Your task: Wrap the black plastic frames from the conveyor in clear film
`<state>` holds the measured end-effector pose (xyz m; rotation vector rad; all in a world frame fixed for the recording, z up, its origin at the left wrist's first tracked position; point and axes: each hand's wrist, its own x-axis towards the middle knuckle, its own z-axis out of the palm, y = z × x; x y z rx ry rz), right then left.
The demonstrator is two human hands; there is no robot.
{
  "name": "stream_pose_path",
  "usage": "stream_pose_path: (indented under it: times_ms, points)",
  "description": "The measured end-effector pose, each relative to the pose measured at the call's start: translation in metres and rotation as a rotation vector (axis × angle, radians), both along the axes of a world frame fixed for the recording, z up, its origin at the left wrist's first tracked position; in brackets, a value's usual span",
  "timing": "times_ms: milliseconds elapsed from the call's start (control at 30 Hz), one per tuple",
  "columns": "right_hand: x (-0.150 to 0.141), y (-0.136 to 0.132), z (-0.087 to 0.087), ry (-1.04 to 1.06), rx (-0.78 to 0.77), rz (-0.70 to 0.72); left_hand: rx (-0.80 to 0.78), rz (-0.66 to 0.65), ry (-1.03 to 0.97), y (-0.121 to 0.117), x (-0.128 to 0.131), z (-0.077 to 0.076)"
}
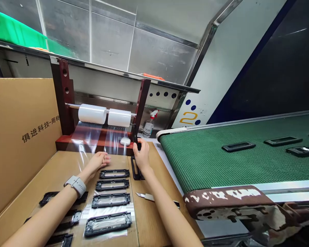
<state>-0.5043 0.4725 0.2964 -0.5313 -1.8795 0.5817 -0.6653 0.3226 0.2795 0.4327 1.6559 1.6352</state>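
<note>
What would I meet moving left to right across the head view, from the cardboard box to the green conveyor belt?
Cardboard box → wider film roll → narrower film roll → right hand → green conveyor belt.

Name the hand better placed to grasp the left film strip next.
Left, probably: the left hand is close by the film strip; the right hand is farther off, at a dark object.
</note>
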Motion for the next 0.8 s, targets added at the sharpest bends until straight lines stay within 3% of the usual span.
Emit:
stream_pose_path:
  times_ms: [167, 333, 800]
  points:
    - [0.028, -0.011, -0.007, -0.227, 0.206, 0.152, -0.03, -0.023, -0.056, -0.006, 0.002, 0.004]
    - [0.03, -0.017, -0.021, -0.398, 0.341, 0.257, -0.016, -0.048, -0.099, -0.01, 0.004, 0.007]
    - [0.015, -0.017, -0.033, -0.515, 0.511, 0.255, 0.016, -0.056, -0.072, -0.012, 0.0, 0.005]
